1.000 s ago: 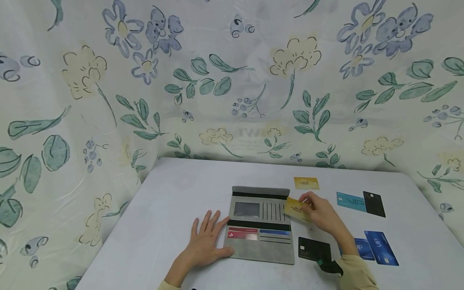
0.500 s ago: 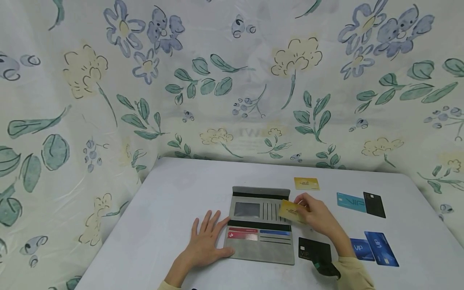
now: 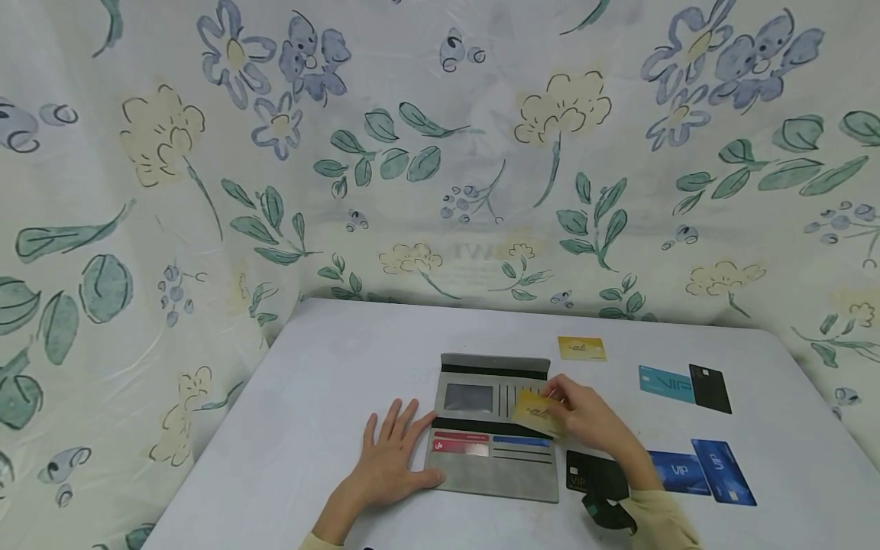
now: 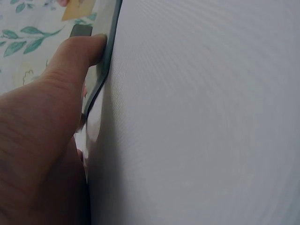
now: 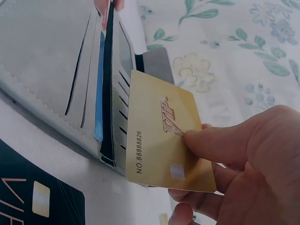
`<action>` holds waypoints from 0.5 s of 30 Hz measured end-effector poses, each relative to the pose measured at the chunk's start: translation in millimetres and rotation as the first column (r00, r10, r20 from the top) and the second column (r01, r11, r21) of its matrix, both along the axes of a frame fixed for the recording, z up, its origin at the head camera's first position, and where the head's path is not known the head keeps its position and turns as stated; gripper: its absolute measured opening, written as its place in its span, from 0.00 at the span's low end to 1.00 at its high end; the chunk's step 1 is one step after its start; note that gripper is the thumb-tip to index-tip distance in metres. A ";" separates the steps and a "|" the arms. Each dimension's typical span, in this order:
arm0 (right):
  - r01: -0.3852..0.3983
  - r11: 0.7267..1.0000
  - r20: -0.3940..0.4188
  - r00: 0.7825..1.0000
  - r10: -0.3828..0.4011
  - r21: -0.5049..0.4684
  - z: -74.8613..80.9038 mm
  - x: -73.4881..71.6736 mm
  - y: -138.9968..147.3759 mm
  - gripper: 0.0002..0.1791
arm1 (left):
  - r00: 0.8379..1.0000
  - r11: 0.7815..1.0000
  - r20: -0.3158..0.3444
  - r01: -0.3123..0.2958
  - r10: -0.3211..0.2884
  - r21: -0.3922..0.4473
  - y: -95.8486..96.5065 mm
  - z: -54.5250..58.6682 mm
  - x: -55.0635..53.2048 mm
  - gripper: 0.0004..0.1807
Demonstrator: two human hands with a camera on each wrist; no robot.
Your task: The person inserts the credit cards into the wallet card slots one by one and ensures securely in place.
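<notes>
A grey wallet [image 3: 495,477] lies unfolded on the white table, with red and blue cards tucked in its lower slots and a clear window in its upper half. My right hand [image 3: 587,416] pinches a gold VIP card [image 5: 164,133] between thumb and fingers. In the head view that card overlaps the upper right slots of the wallet; in the right wrist view it stands tilted beside the row of slits. My left hand [image 3: 392,462] lies with fingers spread at the wallet's left side, its thumb [image 4: 77,54] resting on the wallet's edge.
Another gold card [image 3: 581,348] lies behind the wallet. To the right are a teal card [image 3: 665,383], a black card [image 3: 710,387] and two blue cards [image 3: 725,472]. A black VIP card [image 3: 584,473] lies near my right sleeve [image 3: 660,519]. Patterned cloth [image 3: 412,153] hangs behind the table.
My right hand has carried the gold card leftward and slightly nearer, from the wallet's right edge to over its upper right slots. My left hand has stayed still.
</notes>
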State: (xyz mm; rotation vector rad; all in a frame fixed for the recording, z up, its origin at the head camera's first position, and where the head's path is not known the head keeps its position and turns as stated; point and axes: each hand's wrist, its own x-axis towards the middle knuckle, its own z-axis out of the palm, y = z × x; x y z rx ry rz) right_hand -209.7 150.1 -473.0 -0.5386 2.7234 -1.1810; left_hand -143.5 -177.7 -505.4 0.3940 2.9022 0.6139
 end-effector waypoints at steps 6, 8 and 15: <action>-0.055 0.998 0.022 0.998 0.056 -0.025 0.3 1.2 -1.0 0.07 | 1.000 1.000 -0.004 0.005 -0.005 0.002 -0.2 0.9 0.3 0.49; -0.088 0.996 0.017 0.996 0.089 -0.030 -0.4 1.3 -1.9 0.07 | 1.000 1.000 -0.005 0.005 -0.005 0.003 -0.3 1.0 0.3 0.49; -0.178 0.983 0.027 0.983 0.179 -0.043 -2.5 2.2 -9.7 0.07 | 1.000 1.000 -0.001 0.002 -0.002 0.007 0.0 1.6 0.6 0.49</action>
